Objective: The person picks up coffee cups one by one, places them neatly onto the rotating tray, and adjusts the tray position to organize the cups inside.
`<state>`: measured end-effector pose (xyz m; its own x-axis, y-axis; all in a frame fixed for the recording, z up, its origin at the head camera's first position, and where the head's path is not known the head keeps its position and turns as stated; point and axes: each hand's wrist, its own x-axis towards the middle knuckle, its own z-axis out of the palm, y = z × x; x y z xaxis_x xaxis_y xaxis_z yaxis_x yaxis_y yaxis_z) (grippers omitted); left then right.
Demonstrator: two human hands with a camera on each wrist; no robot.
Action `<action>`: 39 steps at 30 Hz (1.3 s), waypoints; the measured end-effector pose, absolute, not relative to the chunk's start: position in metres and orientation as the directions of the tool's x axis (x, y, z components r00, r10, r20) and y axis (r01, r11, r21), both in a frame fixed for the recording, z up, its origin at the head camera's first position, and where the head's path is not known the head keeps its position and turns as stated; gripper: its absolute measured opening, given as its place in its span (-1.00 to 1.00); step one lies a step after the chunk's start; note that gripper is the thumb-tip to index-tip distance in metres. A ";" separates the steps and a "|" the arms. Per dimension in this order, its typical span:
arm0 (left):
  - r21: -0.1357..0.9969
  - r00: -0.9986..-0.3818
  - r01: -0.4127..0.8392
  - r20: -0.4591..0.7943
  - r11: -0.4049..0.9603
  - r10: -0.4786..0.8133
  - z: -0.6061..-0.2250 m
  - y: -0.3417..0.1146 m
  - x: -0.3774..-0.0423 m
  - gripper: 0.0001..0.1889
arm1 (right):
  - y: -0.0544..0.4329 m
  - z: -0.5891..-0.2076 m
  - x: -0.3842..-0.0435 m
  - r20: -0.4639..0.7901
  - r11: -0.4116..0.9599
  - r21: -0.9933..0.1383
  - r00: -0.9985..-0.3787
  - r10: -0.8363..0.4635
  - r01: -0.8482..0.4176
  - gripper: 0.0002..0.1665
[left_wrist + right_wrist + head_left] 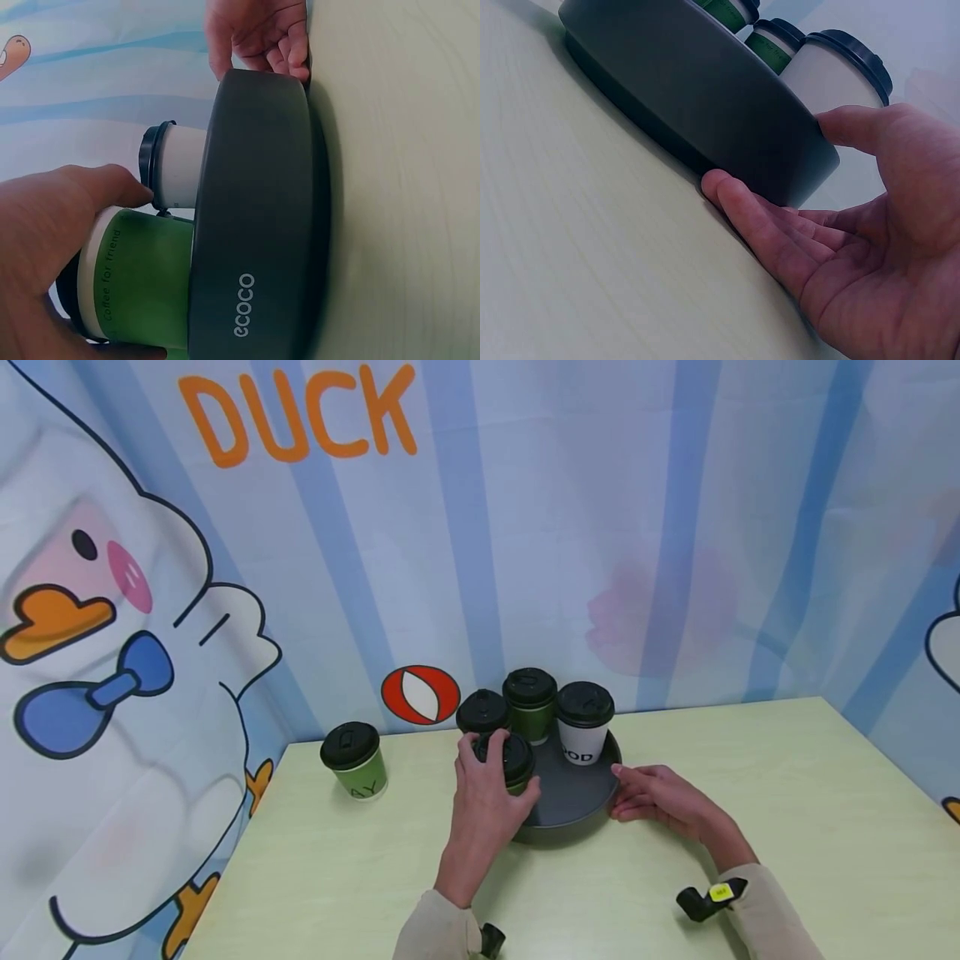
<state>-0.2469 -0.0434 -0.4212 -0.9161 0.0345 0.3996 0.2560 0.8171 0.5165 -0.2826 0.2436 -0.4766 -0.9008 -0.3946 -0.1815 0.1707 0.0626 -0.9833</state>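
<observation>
My left hand grips a green paper cup with a black lid, thumb and fingers spread around its upper part. That cup stands at the near left of a round dark grey tray marked "ecoco". My right hand holds the tray's right side, thumb at the rim and fingers along the lower edge in the right wrist view. Also on the tray are a white cup with a black lid, a green cup at the back, and another black-lidded cup, its body mostly hidden behind my left hand.
Another green cup with a black lid stands alone on the pale table, left of the tray. A printed duck curtain hangs directly behind the table's back edge.
</observation>
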 end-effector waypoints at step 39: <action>0.986 -0.989 -0.138 -0.142 0.089 0.037 -0.479 -0.139 -0.297 -0.46 | 0.245 -0.469 -0.282 -0.212 0.072 -0.977 -0.858 -0.468 0.202 -0.37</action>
